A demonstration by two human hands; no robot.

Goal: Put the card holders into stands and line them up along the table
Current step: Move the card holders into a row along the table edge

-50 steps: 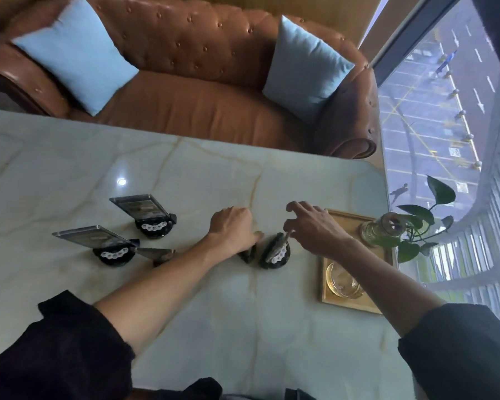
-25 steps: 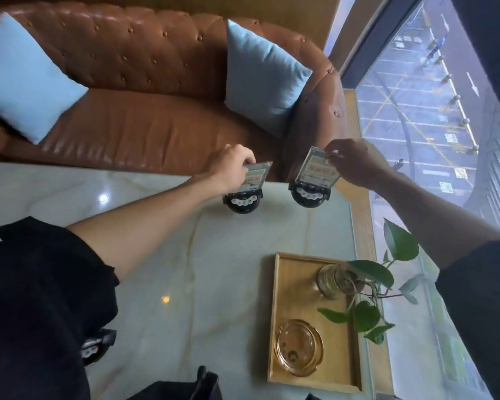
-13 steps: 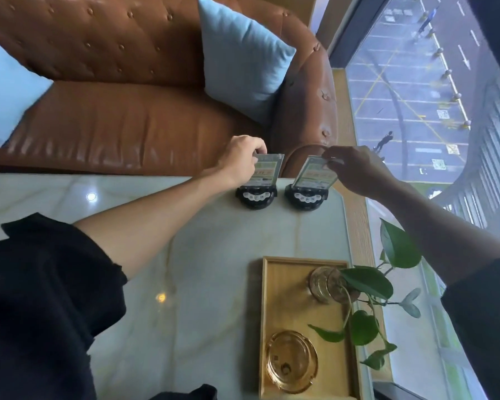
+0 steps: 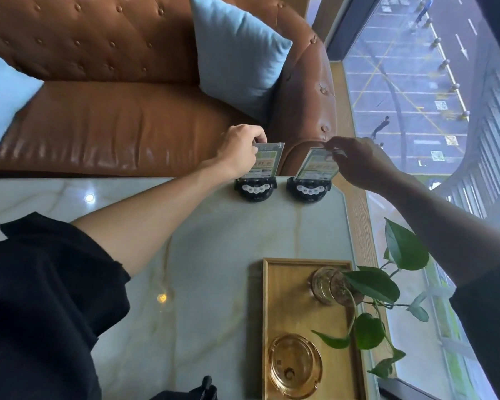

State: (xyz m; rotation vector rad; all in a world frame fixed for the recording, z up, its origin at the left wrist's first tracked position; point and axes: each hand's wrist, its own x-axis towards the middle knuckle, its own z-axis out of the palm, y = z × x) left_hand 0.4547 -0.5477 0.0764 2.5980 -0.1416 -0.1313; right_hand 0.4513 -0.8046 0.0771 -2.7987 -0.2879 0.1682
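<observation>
Sleeves, black ones, sat nearest the camera, and just right of them was a wooden tray [image 4: 267, 313] with an amber glass ashtray [image 4: 294, 365] and a little glass vase [image 4: 328, 285] holding a leafy green cutting, all on a pale marble-look table [image 4: 208, 284] with faint gold veins and a glossy finish. Further out, at the table's far edge, two round black stands with white buttons sat just beside each other. Left hand [image 4: 238, 148] was pinched on the top corner of the left card holder [image 4: 264, 163], which stood upright in the left stand [image 4: 255, 190]. Right hand [image 4: 358, 161] was pinching the top of the right card holder [image 4: 315, 166], a clear flat plastic one tilted a bit leftward in the right stand [image 4: 309, 192]. Looked to me like the seating-and-placing step for this pair was basically wrapping up. Next move, I'd guess, called for straightening that right one, squaring both bases to the edge, then letting go gently so nothing tipped. Past all that was a tufted brown leather sofa [image 4: 113, 111] with a soft blue cushion [image 4: 237, 56].
</observation>
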